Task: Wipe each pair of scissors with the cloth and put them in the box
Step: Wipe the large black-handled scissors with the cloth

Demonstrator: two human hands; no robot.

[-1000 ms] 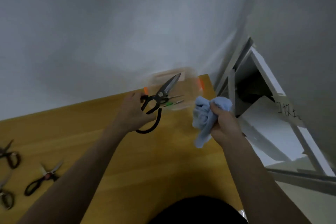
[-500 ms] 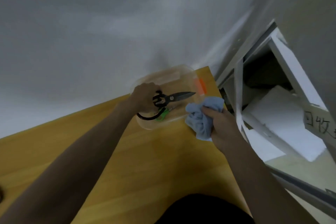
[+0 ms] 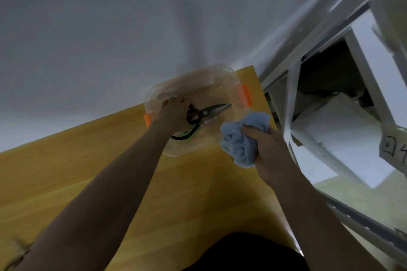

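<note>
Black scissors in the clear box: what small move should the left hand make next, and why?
Probably let go and draw the left hand back out. The black scissors already lie inside the clear box, beside a green-handled pair; the right hand holds the cloth.

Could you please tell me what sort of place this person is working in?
Probably a storeroom or workroom: a plain wooden table against a bare white wall, beside white metal shelving holding foam packing blocks.
</note>
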